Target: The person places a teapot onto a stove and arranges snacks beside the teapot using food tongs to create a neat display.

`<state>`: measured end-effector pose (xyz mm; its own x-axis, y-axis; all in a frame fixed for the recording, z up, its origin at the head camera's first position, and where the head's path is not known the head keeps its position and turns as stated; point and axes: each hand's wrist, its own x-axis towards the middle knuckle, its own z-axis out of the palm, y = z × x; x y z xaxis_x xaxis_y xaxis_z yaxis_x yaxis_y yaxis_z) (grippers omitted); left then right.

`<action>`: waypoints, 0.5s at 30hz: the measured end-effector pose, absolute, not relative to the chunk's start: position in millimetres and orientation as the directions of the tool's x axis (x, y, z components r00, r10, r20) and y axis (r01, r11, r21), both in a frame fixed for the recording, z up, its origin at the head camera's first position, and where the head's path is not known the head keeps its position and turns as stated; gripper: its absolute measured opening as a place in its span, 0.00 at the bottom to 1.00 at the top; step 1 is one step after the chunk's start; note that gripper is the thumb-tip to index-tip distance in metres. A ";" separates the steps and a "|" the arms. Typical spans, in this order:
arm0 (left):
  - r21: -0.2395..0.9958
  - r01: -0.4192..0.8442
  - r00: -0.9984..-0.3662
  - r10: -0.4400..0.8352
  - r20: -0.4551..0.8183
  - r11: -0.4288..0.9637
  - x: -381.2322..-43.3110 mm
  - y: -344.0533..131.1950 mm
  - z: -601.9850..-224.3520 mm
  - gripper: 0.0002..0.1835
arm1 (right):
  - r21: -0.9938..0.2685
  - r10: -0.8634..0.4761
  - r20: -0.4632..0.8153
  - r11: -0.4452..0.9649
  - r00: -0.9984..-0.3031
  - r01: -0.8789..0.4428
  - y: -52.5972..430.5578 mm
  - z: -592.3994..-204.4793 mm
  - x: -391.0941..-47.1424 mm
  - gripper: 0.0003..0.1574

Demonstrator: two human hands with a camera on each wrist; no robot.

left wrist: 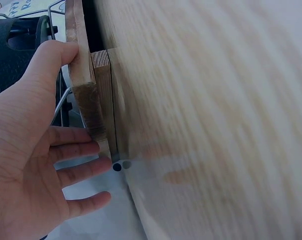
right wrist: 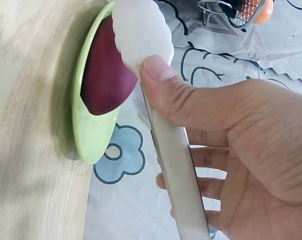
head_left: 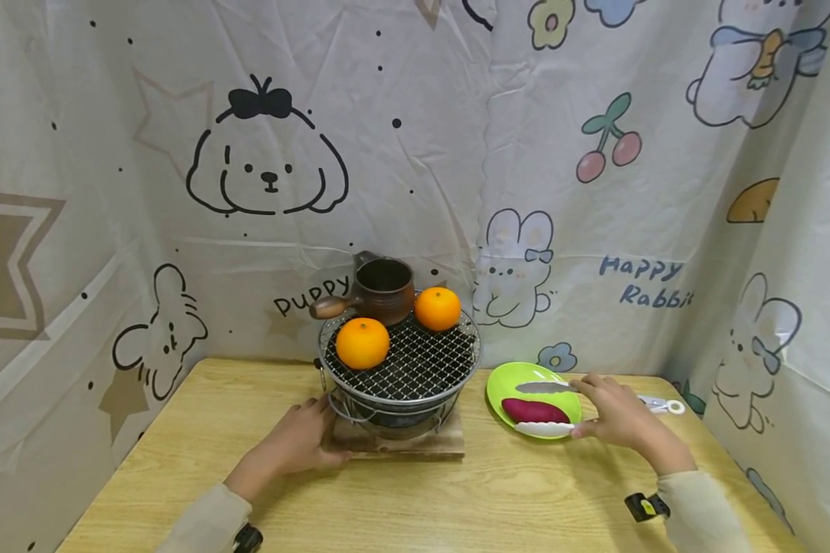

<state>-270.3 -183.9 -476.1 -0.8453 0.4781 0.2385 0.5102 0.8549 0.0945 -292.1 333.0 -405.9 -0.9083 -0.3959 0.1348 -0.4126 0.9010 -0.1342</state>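
Observation:
My right hand [head_left: 615, 411] holds a pair of tongs [right wrist: 178, 185] with white scalloped tips, the thumb along one arm and the fingers on the other side. The tong tips stand spread on either side of a purple sweet potato [head_left: 536, 411], which lies on a green plate [head_left: 508, 376]. Whether both tips touch it I cannot tell. My left hand [head_left: 300, 438] grips the left end of a wooden board [left wrist: 86, 95], thumb on one face and fingertips at its edge. On that board stands a round grill [head_left: 422, 361] with a wire mesh top.
Two oranges, one at the front left [head_left: 363, 343] and one at the back right [head_left: 438, 309], sit on the mesh. Behind them is a brown clay pot [head_left: 387, 296] whose handle points left. A patterned cloth [head_left: 415, 153] surrounds the wooden table [head_left: 498, 499].

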 end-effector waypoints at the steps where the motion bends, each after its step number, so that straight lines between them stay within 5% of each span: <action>1: 0.096 0.511 -0.845 0.478 0.238 0.854 -270.0 -183.9 -476.3 0.52 | -0.128 -0.396 0.143 0.902 -0.907 -0.413 333.1 -407.4 -292.1 0.52; 15: 0.098 0.522 -0.833 0.482 0.274 0.847 -269.4 -183.9 -476.3 0.52 | -0.152 -0.362 0.158 0.911 -0.919 -0.385 330.5 -415.1 -288.5 0.52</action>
<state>-269.4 -183.9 -476.3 -0.8325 0.4817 0.2736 0.5224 0.8470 0.0982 -288.5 330.5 -415.1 -0.9188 -0.3618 0.1577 -0.3846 0.9105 -0.1517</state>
